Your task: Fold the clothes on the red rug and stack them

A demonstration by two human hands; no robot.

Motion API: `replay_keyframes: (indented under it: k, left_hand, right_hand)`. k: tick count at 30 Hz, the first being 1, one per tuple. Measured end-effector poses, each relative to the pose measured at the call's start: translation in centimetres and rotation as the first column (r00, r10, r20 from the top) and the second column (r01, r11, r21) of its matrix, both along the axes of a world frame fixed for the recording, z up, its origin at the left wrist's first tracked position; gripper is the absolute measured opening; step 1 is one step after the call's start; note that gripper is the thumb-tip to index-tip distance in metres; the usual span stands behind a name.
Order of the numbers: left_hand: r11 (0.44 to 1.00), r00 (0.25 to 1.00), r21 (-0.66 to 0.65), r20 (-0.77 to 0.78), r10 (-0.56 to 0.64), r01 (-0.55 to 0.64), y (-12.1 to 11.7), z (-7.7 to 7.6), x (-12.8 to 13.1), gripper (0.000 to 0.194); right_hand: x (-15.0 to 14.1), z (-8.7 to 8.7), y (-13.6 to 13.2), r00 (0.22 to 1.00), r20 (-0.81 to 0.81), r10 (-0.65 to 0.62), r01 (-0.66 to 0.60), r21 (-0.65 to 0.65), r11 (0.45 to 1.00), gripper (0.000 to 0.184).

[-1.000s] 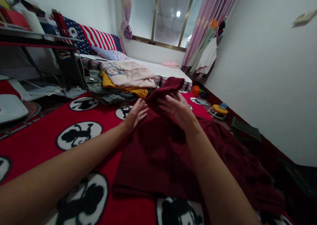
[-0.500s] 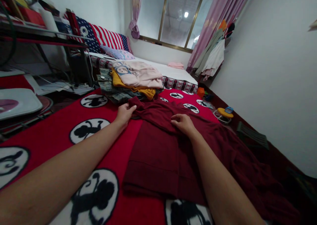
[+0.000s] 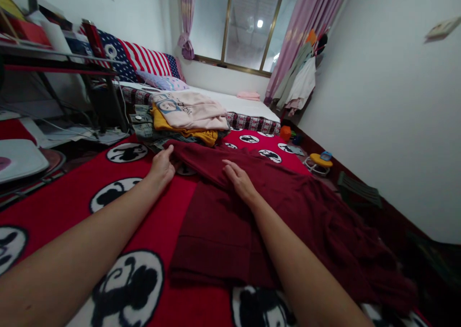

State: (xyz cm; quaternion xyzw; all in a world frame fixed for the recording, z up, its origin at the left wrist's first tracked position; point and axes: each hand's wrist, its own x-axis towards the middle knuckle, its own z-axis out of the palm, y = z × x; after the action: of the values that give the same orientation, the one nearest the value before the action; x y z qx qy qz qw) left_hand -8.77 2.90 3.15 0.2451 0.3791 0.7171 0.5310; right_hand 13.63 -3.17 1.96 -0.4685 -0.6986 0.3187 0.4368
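Note:
A dark red sweatshirt (image 3: 273, 187) lies spread over the red blanket, its ribbed hem toward me and its far right part rumpled. At its left end my left hand (image 3: 163, 167) is closed on the sleeve, thumb on top; the fingertips are partly hidden. My right hand (image 3: 239, 179) rests on the sweatshirt just right of the sleeve, fingers stretched out and holding nothing. Just beyond the sleeve sits a pile of clothes: a pale pink printed top (image 3: 198, 110) over a mustard yellow garment (image 3: 162, 121) and blue denim (image 3: 142, 120).
Under everything is a red blanket (image 3: 144, 231) with black-and-white round figures. A cluttered desk (image 3: 72, 65) stands at the left, a bench bed (image 3: 252, 106) at the back. A yellow stool (image 3: 320, 161) and a dark green stool (image 3: 358, 190) are on the floor at right.
My left hand has moved left with the sleeve end, which now lies straighter and flatter. My right hand has slid left across the sweatshirt, its fingers straighter. The view has shifted slightly right.

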Motion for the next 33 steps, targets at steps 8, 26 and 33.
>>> replay_keyframes:
  k: [8, 26, 33]
  left_hand:
    - [0.692, 0.507, 0.170, -0.801, -0.319, 0.702, -2.7, 4.0, 9.3, 0.052]
    - [0.828, -0.394, -0.117, -0.909, 0.133, 0.549, -2.6, -2.6, 11.2, 0.057]
    - [0.826, -0.364, -0.109, -0.923, 0.122, 0.553, -2.7, -2.2, 11.0, 0.056]
  right_hand:
    - [8.2, 4.2, 1.3, 0.644, -0.625, -0.441, 0.466, -0.137, 0.874, 0.064]
    - [8.7, -1.6, 1.8, 0.733, 0.480, -0.482, 0.409, 0.255, 0.876, 0.027]
    - [8.8, -1.0, 1.7, 0.698, 0.530, -0.481, 0.407, 0.259, 0.876, 0.027]
